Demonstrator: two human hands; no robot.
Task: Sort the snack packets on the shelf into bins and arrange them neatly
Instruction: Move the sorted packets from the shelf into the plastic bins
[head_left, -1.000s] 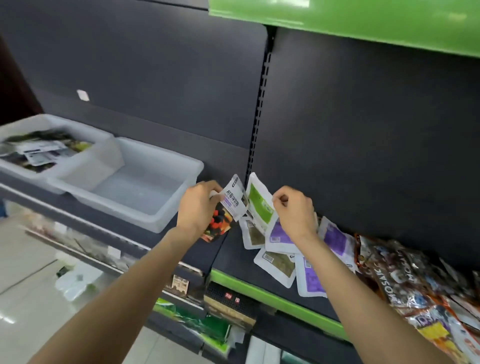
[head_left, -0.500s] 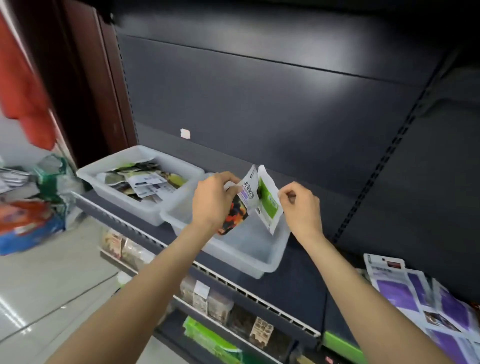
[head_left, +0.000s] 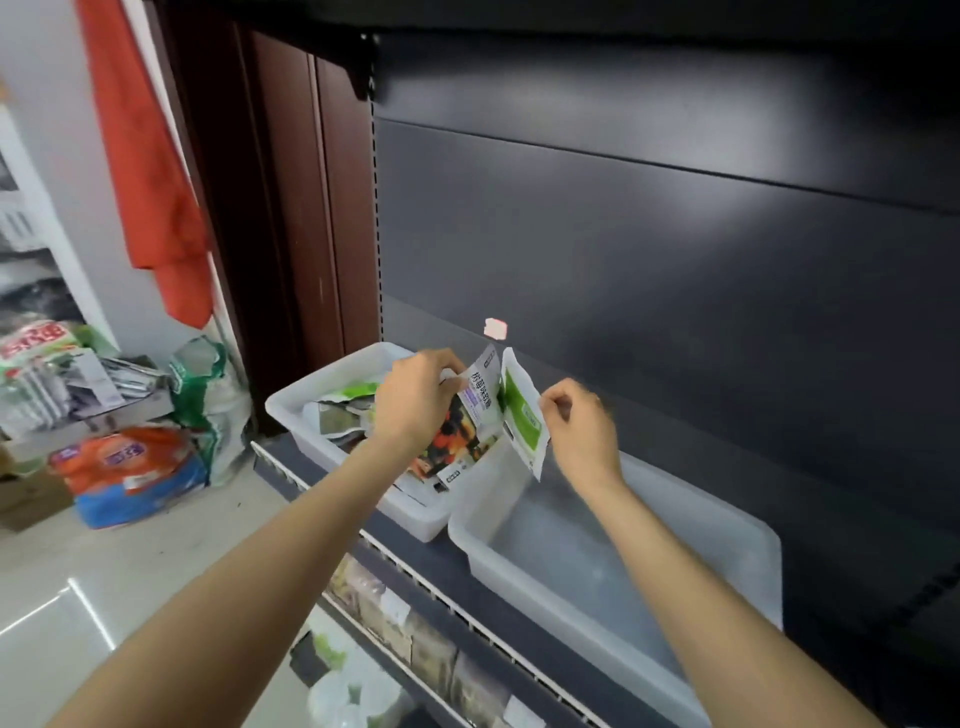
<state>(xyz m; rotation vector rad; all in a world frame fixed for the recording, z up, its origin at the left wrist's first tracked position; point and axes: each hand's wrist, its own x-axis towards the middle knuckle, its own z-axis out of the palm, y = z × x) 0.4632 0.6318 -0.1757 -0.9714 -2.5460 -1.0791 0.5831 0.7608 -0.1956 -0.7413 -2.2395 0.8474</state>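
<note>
My left hand (head_left: 415, 397) grips a white packet with purple lettering and a fruit picture (head_left: 462, 423), held over the seam between two white bins. My right hand (head_left: 579, 426) pinches the edge of a white packet with a green label (head_left: 522, 415), which hangs upright beside the first. The left bin (head_left: 311, 395) holds several packets with green and dark prints. The right bin (head_left: 727, 530) lies below my right forearm, and I see nothing inside it.
Both bins stand on a dark shelf (head_left: 452, 566) with a toothed front rail. A lower shelf (head_left: 415, 639) carries more packets. To the left, bags and boxes (head_left: 130, 462) sit on the floor, with a red cloth (head_left: 150, 171) hanging above.
The view has swung left, away from the loose packets on the right of the shelf. Both hands carried their packets from that pile to above the two bins.
</note>
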